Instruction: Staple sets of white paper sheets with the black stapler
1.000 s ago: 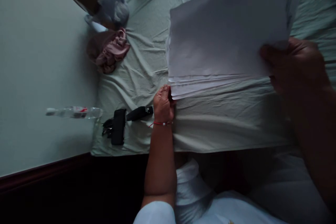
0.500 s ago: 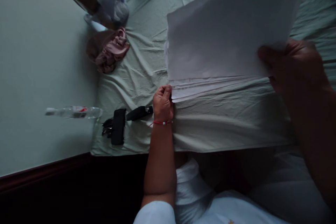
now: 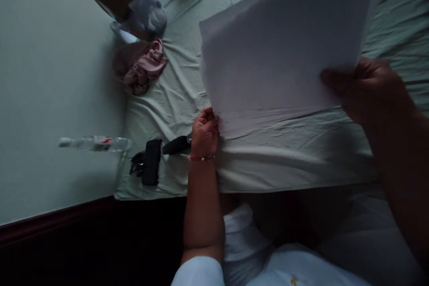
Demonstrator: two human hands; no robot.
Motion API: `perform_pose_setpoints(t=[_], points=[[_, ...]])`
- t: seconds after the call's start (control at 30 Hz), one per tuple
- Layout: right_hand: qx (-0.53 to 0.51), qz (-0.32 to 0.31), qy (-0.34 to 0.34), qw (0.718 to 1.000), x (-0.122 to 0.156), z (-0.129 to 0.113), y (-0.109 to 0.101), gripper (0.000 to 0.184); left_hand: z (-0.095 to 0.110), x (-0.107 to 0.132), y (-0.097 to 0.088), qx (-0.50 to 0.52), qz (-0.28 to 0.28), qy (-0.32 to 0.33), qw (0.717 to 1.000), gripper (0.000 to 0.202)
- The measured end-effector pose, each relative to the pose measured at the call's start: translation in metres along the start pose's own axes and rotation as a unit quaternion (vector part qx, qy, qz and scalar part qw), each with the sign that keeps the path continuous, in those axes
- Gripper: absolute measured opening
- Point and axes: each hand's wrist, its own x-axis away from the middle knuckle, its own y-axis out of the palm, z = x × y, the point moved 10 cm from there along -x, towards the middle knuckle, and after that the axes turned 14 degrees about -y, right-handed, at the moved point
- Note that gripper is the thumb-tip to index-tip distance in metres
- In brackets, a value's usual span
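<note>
Beside plain wall (image 3: pixel 50 76) at left, over wrinkled cloth (image 3: pixel 284 167), gripping white papers (image 3: pixel 275 58) in right hand (image 3: pixel 375 91); with left hand (image 3: pixel 203 136) at near left corner, cannot tell whether pinching.

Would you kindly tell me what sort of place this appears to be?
Probably a room in a home, judging by the wrinkled pale-green cover, the crumpled pink cloth lying on it and the plain wall alongside.

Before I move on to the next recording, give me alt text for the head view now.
The right hand holds white paper sheets near their right edge, while the left hand is at their near-left corner, over a wrinkled pale cloth. To the left are a clear bottle, a black rectangular object and a crumpled pink cloth.
</note>
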Motion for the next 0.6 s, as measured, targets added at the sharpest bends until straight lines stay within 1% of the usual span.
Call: perform_pose_setpoints(t=[0.07, 0.1, 0.17, 0.23, 0.33, 0.37, 0.43, 0.53, 0.57, 0.6], points=[[-0.045, -0.001, 0.024, 0.999, 0.001, 0.008, 0.000, 0.033, 0.007, 0.003, -0.001, 0.003, -0.008, 0.015, 1.000, 0.036], [-0.056, -0.012, 0.027, 0.998, 0.001, 0.011, 0.002, 0.033, 0.010, 0.004, -0.001, 0.009, -0.010, 0.025, 1.000, 0.037], [-0.062, -0.027, 0.020, 0.997, 0.000, 0.013, 0.004, 0.031, 0.014, 0.006, -0.001, 0.024, -0.016, 0.039, 0.999, 0.034], [-0.061, -0.035, 0.004, 0.998, 0.000, 0.012, 0.007, 0.029, 0.015, 0.006, -0.001, 0.045, -0.020, 0.048, 0.998, 0.026], [-0.068, -0.045, -0.011, 0.997, 0.001, 0.007, 0.015, 0.031, 0.018, 0.006, -0.002, 0.041, -0.005, 0.067, 0.997, 0.021], [-0.070, -0.047, -0.016, 0.996, 0.001, 0.004, 0.018, 0.032, 0.023, 0.008, -0.003, 0.034, 0.003, 0.085, 0.996, 0.021], [-0.053, -0.046, -0.026, 0.997, 0.002, -0.003, 0.020, 0.028, 0.039, 0.014, -0.006, 0.016, 0.015, 0.141, 0.990, 0.023], [0.019, -0.049, -0.034, 0.998, 0.004, -0.010, 0.018, 0.026, 0.066, 0.032, -0.013, -0.021, 0.030, 0.236, 0.971, 0.024], [0.040, -0.053, -0.034, 0.997, 0.005, -0.011, 0.016, 0.026, 0.070, 0.035, -0.014, -0.044, 0.032, 0.238, 0.970, 0.025], [0.053, -0.060, -0.036, 0.996, 0.006, -0.010, 0.016, 0.026, 0.069, 0.036, -0.016, -0.068, 0.032, 0.222, 0.972, 0.027]])
